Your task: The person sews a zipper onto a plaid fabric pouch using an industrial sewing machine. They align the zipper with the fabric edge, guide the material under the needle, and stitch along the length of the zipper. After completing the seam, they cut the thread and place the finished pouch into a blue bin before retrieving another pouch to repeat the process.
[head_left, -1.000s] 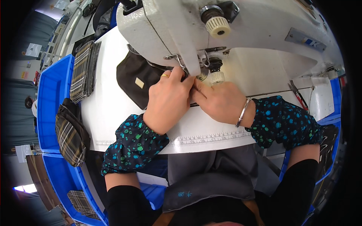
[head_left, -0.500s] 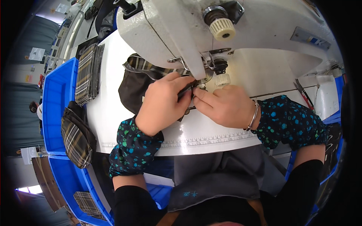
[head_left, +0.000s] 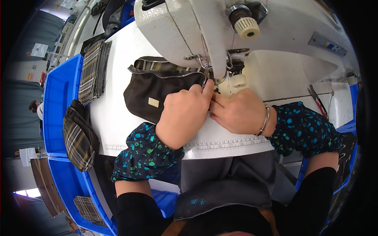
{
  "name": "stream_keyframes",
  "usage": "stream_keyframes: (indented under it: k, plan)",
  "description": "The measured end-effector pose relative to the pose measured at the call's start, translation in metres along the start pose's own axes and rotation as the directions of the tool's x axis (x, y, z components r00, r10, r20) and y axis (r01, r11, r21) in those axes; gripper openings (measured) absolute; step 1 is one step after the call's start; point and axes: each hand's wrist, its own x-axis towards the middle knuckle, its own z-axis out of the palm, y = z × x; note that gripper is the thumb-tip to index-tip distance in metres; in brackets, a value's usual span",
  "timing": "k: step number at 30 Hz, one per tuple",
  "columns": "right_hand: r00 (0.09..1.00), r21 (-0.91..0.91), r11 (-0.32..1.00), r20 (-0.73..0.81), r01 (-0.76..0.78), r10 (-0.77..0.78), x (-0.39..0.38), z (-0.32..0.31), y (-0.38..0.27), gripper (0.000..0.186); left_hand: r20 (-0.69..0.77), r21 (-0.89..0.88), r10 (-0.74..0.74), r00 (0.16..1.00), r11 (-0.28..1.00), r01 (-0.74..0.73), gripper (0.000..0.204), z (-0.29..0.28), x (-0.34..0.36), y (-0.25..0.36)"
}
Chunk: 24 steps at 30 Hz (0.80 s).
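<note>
A dark brown pouch [head_left: 147, 90] with a silver zipper, a plaid lining and a small cream label lies on the white table of a sewing machine [head_left: 185, 31]. Its right end reaches under the presser foot [head_left: 210, 72]. My left hand [head_left: 184, 112] is closed on that end, index finger pointing up close to the needle area. My right hand [head_left: 240, 112] meets it there, fingers pinched together at the pouch's edge. My fingers hide the exact bit of cloth between them.
Blue bins [head_left: 59, 114] line the left, beside a stack of plaid pieces [head_left: 94, 70] and another plaid pouch [head_left: 80, 139]. A printed ruler [head_left: 220, 145] runs along the table's front edge. Red-handled snips [head_left: 317, 100] lie at the right.
My left hand has shifted right and down, uncovering the pouch's cream label and more of its front. Its index finger now points up by the presser foot. The right hand stays close by.
</note>
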Motion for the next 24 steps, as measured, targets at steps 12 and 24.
stream_keyframes:
  k: [12, 24]
  plan:
    - [1.0, -0.023, 1.0, 0.002, 0.002, -0.002, 0.0, -0.003, -0.001, 0.062, 0.006, -0.137, -0.04, 0.999, 0.99, 0.041, 0.045, -0.002, 0.005, -0.007]
    - [0.978, -0.268, 0.957, -0.145, 0.108, -0.151, 0.009, 0.013, 0.001, 0.027, -0.042, -0.279, -0.032, 0.999, 0.96, 0.019, 0.039, -0.01, 0.007, -0.019]
